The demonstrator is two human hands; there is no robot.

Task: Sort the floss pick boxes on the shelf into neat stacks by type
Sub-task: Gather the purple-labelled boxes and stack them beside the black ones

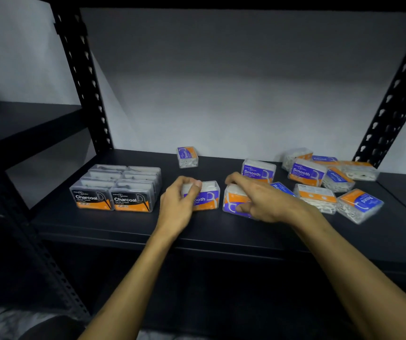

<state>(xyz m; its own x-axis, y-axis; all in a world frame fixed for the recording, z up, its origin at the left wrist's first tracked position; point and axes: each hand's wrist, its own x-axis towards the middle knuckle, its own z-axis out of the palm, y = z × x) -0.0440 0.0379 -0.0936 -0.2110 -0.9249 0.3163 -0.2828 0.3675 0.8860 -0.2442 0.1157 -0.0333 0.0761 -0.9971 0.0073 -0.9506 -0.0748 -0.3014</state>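
Charcoal boxes (115, 190) neatly stacked left, Smooth and Round boxes (319, 177) jumbled right

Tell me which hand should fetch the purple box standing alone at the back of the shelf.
Probably left. The left hand lies almost straight in front of that lone purple box; the right hand sits farther right, on another box.

"Charcoal" reads on two black boxes (112, 200); "Smooth" on purple boxes (258, 171); "Round", upside down, on a blue box (360, 204).
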